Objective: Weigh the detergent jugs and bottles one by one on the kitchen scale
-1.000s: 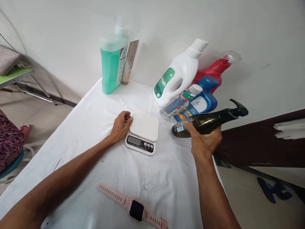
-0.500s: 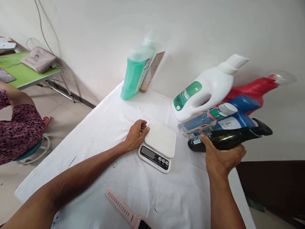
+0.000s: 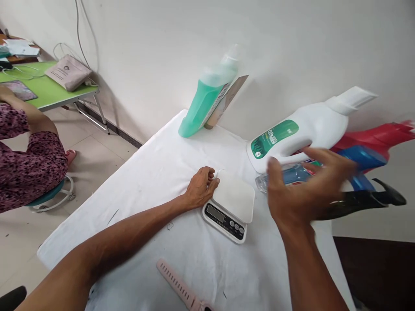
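Observation:
A white kitchen scale (image 3: 232,196) with a dark display and round buttons lies on the white cloth. My left hand (image 3: 201,188) grips its left edge, the thumb against the weighing plate and the fingers curled. To the right, my right hand (image 3: 304,190) is open and slightly blurred, thumb and fingers apart and holding nothing. It hovers in front of a dark bottle (image 3: 359,201) with a black top, hiding its lower part. Just behind the hand are a clear bottle (image 3: 293,173), a blue bottle (image 3: 365,160) and a white detergent jug (image 3: 314,121) with a green label.
A red bottle (image 3: 376,138) is at the far right. A bottle of green liquid (image 3: 205,101) and a brown item (image 3: 227,101) stand near the wall. A pink watch (image 3: 178,283) lies at the front. A seated person (image 3: 35,151) is beside a green table (image 3: 48,97).
My right hand has let go of the dark bottle, opened and lifted off it. The left hand stays at the scale. The view has shifted somewhat to the left.

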`<action>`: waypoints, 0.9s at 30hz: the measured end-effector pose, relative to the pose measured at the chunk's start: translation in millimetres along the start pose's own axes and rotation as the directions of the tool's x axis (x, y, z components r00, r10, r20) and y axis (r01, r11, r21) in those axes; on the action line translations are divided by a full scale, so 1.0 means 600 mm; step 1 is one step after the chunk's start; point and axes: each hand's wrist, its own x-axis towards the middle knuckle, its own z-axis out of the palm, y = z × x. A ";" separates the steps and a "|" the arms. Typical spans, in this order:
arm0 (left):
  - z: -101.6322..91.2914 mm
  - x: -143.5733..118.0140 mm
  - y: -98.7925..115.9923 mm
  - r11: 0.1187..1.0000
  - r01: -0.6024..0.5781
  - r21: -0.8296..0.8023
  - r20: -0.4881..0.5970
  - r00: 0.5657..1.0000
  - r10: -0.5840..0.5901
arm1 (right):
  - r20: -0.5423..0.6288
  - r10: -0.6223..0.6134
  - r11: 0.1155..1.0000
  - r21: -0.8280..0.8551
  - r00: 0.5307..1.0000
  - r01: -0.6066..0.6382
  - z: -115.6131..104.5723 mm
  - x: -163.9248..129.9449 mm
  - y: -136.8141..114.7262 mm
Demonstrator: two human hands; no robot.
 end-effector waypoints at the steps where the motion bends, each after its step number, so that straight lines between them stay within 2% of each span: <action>1: 0.000 0.000 0.000 1.000 0.004 -0.003 -0.001 1.000 -0.004 | 0.007 -0.086 0.996 -0.013 0.996 0.086 0.039 0.032 0.003; 2: 0.001 0.001 -0.001 1.000 0.008 -0.005 -0.001 1.000 -0.008 | 0.052 -0.102 0.995 0.012 0.993 0.102 0.081 0.064 0.011; 5: 0.002 0.001 -0.001 1.000 0.023 -0.001 -0.003 1.000 -0.023 | 0.105 0.054 0.997 0.041 0.993 -0.059 0.208 0.154 0.052; 7: 0.003 0.001 0.000 0.999 0.033 -0.006 0.000 0.999 -0.033 | 0.137 0.113 0.992 0.049 0.984 -0.120 0.279 0.199 0.074; 9: 0.004 0.001 0.001 0.999 0.039 -0.014 0.001 0.999 -0.039 | 0.138 0.221 0.972 0.052 0.966 -0.230 0.332 0.232 0.083; 11: 0.005 0.002 0.000 0.999 0.043 -0.018 0.000 0.999 -0.043 | 0.153 0.282 0.955 0.051 0.947 -0.292 0.368 0.257 0.082; 14: 0.007 0.002 -0.001 0.999 0.050 -0.020 0.001 0.999 -0.050 | 0.200 0.342 0.935 0.025 0.918 -0.354 0.394 0.281 0.076; 17: 0.008 0.003 -0.001 0.998 0.057 -0.023 0.011 0.998 -0.057 | 0.234 0.383 0.917 0.023 0.894 -0.399 0.402 0.292 0.078; 24: 0.007 0.003 0.003 0.996 0.087 -0.019 0.023 0.996 -0.086 | 0.297 0.350 0.922 0.061 0.888 -0.383 0.411 0.301 0.098; 27: 0.006 0.003 0.004 0.997 0.082 -0.013 0.026 0.996 -0.081 | 0.305 0.302 0.940 0.062 0.903 -0.336 0.415 0.306 0.119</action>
